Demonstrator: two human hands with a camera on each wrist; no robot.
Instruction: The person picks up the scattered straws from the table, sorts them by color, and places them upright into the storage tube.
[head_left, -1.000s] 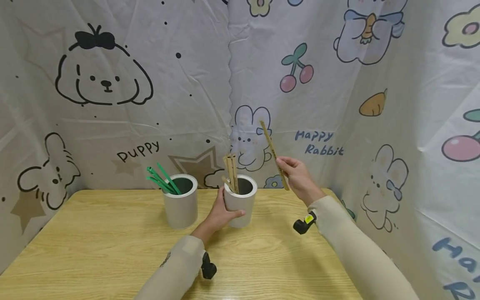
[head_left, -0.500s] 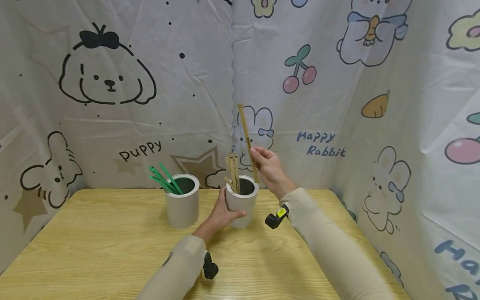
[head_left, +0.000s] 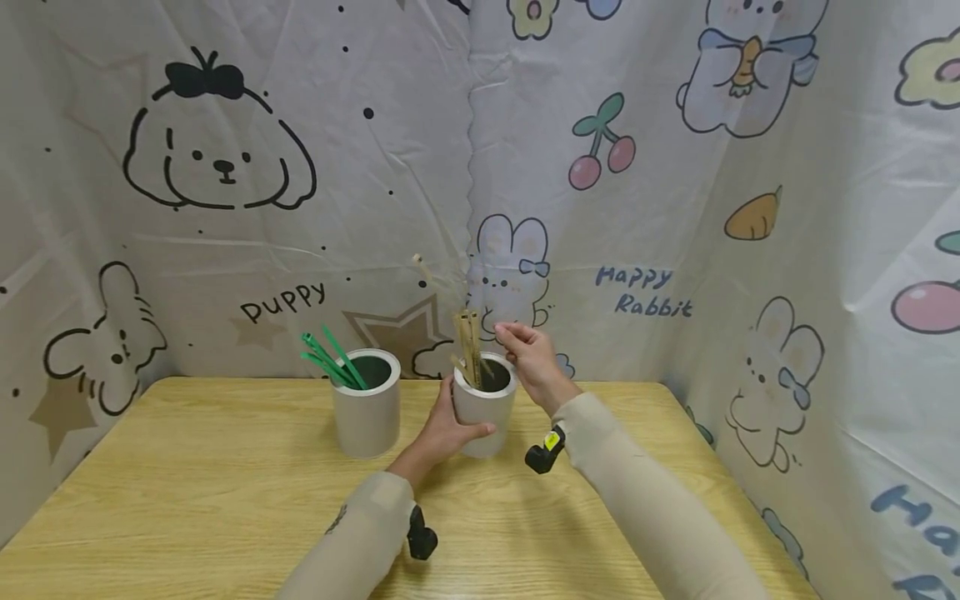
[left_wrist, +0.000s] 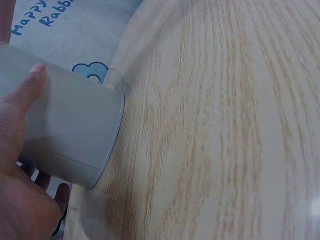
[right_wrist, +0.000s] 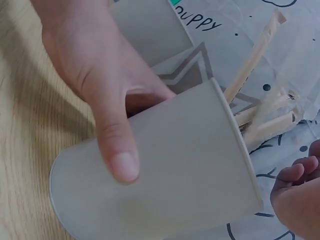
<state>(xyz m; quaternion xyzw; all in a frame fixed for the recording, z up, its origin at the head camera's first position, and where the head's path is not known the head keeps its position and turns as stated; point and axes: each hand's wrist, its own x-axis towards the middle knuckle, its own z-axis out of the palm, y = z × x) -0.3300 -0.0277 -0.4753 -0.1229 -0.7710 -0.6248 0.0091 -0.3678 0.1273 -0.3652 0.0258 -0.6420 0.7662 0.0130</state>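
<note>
My left hand [head_left: 446, 429] grips a light grey cup [head_left: 483, 412] with a white rim, thumb across its front. The cup stands on the table, slightly tilted in the head view. Several thin tan straws [head_left: 467, 346] stick up out of it, leaning left. One more tan straw [right_wrist: 280, 97] shows as a motion blur over the cup's mouth. My right hand [head_left: 532, 358] is just right of the rim, fingertips bent near the thumb, apart from the blurred straw in the right wrist view. Its fingers [right_wrist: 292, 173] show nothing between them there.
A second grey cup [head_left: 366, 425] stands to the left, holding several green straws [head_left: 333, 362]. The wooden table [head_left: 225, 500] runs back to a printed cloth [head_left: 390, 150] hanging behind and at both sides.
My right hand has moved left with a tan straw to above the cup, then lowered to its rim and let go of the straw. The left hand keeps its grip on the cup.
</note>
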